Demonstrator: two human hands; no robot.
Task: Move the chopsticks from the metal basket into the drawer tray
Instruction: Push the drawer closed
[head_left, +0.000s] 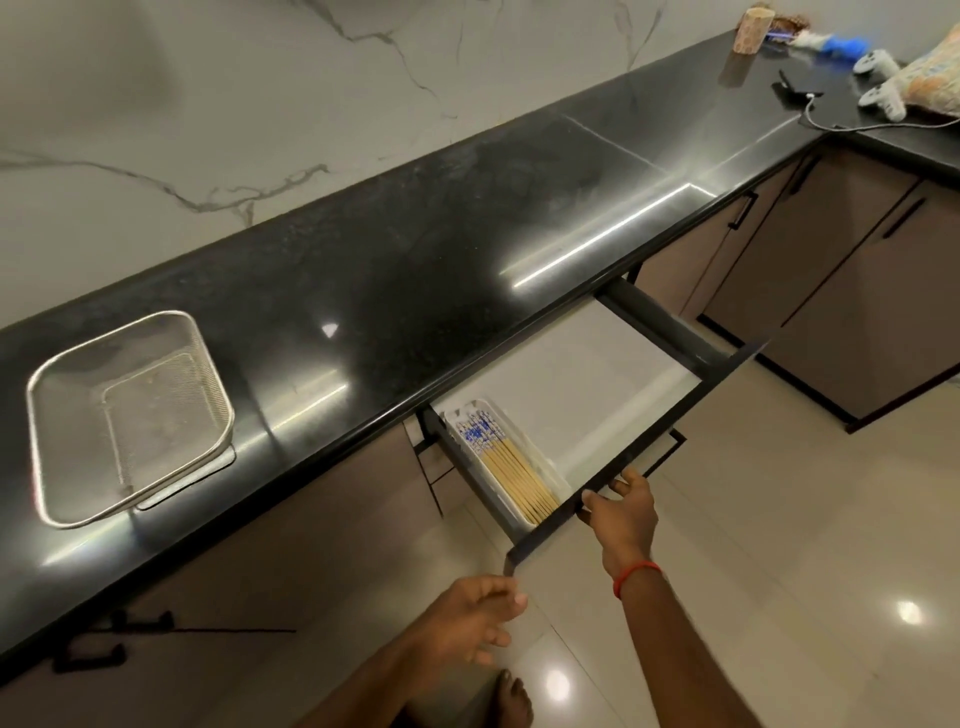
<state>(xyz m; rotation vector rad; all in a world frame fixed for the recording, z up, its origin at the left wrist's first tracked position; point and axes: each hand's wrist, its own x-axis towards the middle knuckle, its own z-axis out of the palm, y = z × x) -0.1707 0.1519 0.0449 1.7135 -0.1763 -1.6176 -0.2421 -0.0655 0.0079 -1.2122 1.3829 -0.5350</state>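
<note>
The metal mesh basket (130, 415) stands on the black counter at the left and holds nothing. Under the counter the drawer (639, 441) is pulled out. At its left end a white tray (550, 470) holds several bamboo chopsticks (511, 467) with blue-patterned tops, lying side by side. My right hand (621, 512) grips the top edge of the dark drawer front, fingers curled over it, a red band on the wrist. My left hand (472, 618) hovers below the drawer's left corner, fingers loosely spread, holding nothing.
The black counter (395, 280) runs diagonally to a far right corner with a wooden cup (750, 31), a phone on a cable (795, 91), game controllers (880, 88) and a cushion. Brown cabinet doors (831, 291) stand right of the drawer. My bare foot (514, 701) is on the glossy tiled floor.
</note>
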